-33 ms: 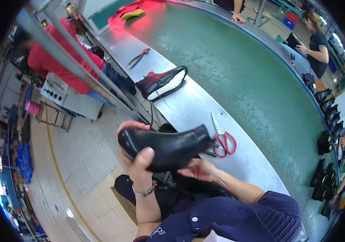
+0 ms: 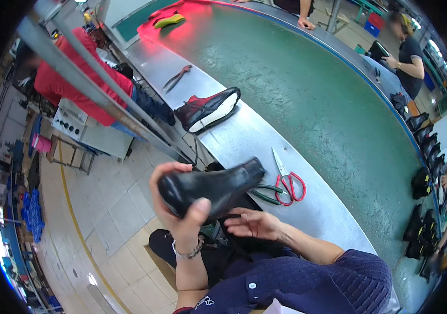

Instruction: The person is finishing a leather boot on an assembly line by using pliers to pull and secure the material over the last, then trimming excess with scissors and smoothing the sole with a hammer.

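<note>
My left hand (image 2: pixel 184 222) grips a glossy black ankle boot (image 2: pixel 202 188) round its rounded toe end, thumb on the near side. The boot lies on its side in the air, its narrower shaft end pointing right and slightly up toward the metal bench edge. Just below the boot, my right hand (image 2: pixel 255 224) is open with its fingers apart and holds nothing. Past the shaft end, red-handled scissors (image 2: pixel 291 186) rest on the bench beside a green-handled tool (image 2: pixel 268 194), whose far part is hidden behind the boot.
On the metal bench strip (image 2: pixel 234 141) lie a black and red shoe with a white sole (image 2: pixel 207 111) and a dark hand tool (image 2: pixel 177 78). A green belt surface (image 2: pixel 286 99) runs alongside. Metal posts (image 2: pixel 98 89) stand at left. Several black shoes (image 2: pixel 420 230) line the right edge.
The boot has turned a little, its shaft end moving left and up, uncovering more of the green-handled tool. My right hand's fingers have spread and shifted slightly left.
</note>
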{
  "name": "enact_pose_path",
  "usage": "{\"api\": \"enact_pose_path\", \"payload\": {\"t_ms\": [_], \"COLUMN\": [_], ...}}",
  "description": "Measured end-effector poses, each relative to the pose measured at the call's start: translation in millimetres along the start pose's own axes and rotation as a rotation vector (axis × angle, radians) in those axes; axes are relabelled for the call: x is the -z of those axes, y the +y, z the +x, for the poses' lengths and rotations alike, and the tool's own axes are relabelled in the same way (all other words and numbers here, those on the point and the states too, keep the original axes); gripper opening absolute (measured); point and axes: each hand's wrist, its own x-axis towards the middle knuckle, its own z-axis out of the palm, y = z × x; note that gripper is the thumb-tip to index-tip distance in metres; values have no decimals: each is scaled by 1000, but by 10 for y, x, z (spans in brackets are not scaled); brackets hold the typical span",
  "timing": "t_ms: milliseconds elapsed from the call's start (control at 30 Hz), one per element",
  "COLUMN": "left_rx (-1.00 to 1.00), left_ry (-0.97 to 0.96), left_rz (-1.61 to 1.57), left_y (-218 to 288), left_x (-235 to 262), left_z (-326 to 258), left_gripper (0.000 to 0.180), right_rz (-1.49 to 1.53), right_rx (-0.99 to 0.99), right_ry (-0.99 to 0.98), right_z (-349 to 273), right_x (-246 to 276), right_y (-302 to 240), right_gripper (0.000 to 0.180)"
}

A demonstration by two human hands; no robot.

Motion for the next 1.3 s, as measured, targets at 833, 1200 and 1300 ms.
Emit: {"api": "enact_pose_path", "payload": {"t_ms": [833,1200,1300], "left_rx": [-22,-159,-228], "left_ry": [-812,-1312,-1444], "left_rz": [857,789,848], "left_y": [-750,-1299,-1595], "left_x": [-138,-881,-1016], "left_z": [-511,-14,320], "left_gripper": [44,47,48], "right_rz": [-1035,-1442,-1403], "right_rx": [906,1155,1201], "right_ry": [1841,1734,1565], "right_z": [-1322,-1081,-1096], "right_x": [1974,1871,1791], "right_y": [-2075,-636,-542], "right_gripper": [102,60,52]}}
